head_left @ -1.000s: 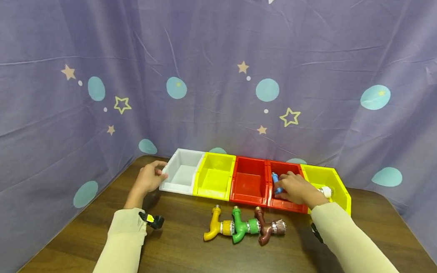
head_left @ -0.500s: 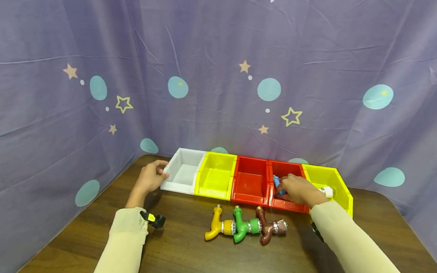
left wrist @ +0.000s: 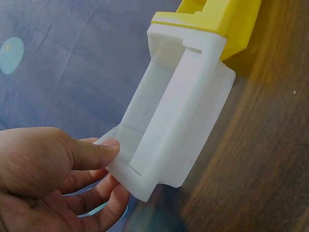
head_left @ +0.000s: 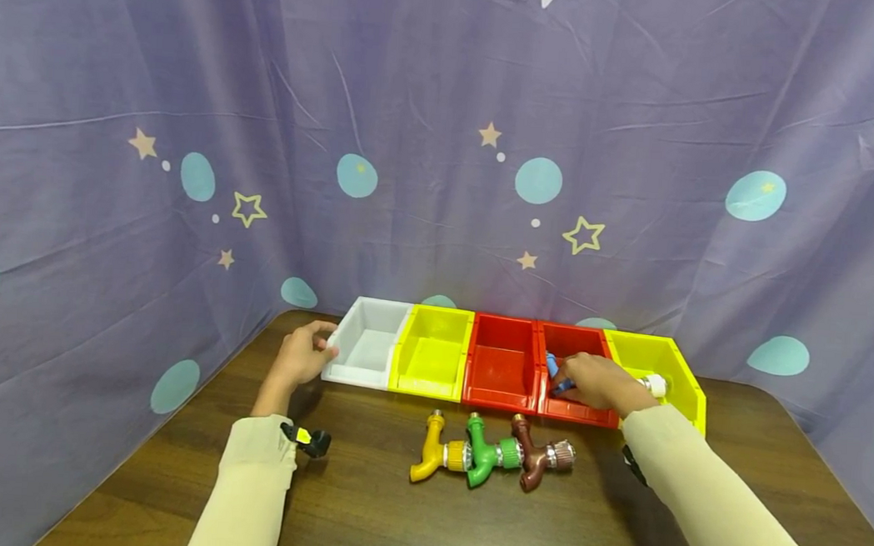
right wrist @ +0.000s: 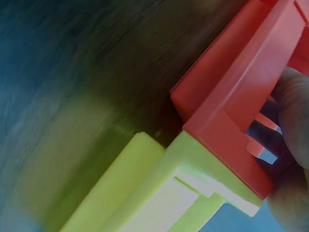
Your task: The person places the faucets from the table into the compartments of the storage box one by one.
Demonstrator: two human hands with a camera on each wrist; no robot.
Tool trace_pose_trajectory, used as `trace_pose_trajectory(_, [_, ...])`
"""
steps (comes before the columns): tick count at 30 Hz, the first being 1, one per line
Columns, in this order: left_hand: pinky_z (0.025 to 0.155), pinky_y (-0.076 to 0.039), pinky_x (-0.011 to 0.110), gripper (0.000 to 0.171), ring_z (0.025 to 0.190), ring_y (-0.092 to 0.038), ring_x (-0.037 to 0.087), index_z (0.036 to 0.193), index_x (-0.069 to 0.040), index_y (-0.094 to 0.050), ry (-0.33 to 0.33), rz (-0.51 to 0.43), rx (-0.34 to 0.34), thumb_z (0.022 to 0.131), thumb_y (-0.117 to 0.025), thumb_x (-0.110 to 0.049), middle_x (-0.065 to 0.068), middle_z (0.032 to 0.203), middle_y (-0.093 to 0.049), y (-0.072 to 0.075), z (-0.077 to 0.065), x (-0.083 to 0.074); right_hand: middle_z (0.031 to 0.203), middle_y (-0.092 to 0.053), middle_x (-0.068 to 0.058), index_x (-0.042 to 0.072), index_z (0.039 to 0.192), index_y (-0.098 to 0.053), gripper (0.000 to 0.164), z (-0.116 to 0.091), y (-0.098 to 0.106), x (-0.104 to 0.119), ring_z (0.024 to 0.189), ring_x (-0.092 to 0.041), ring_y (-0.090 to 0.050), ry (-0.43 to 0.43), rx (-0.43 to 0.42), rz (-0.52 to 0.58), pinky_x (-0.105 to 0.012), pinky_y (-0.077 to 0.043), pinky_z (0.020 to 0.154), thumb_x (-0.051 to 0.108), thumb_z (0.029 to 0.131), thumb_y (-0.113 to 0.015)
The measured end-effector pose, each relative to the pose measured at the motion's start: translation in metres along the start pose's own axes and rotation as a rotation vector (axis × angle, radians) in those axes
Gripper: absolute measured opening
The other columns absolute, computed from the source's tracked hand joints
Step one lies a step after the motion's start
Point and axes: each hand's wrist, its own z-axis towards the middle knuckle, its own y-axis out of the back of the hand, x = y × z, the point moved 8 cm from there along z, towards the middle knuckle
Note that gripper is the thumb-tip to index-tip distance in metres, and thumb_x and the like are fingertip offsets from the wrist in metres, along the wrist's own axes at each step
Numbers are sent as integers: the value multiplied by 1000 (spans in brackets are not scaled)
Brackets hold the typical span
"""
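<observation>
My left hand grips the left wall of the white bin. In the left wrist view its thumb lies over the bin's rim, with the fingers curled round the outside. My right hand reaches into the right-hand red bin and holds a slim blue tap, mostly covered by the fingers. The right wrist view has those fingers behind the red front wall. On the table in front lie a yellow tap, a green tap and a brown tap, side by side.
Between the white bin and the right-hand red one stand a yellow bin and another red bin. The yellow bin at the right end contains a white-ended piece. A patterned curtain hangs behind the wooden table.
The blue tap has tipped over within the red bin, its lower end swinging right, and my right hand has shifted slightly. My left hand has stayed on the white bin.
</observation>
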Motion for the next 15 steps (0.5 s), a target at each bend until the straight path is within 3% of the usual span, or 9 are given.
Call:
trace_pose_trajectory(9, [73, -51, 38, 45, 89, -63, 32, 134, -1, -62, -6, -4, -7, 90, -73, -5, 18, 96, -69, 0, 1, -2, 90, -71, 1, 15, 94, -78, 9, -12, 16, 12, 81, -19, -65, 80, -106, -10, -41, -56, 74, 9, 87, -81])
trace_pose_trajectory(15, [73, -52, 38, 46, 89, -64, 32, 134, -1, -61, -6, -1, -11, 90, -73, -5, 18, 96, -70, 1, 0, -1, 96, -72, -3, 10, 102, -78, 14, -21, 25, 19, 86, -23, -66, 88, -143, -63, -44, -57, 78, 10, 88, -80])
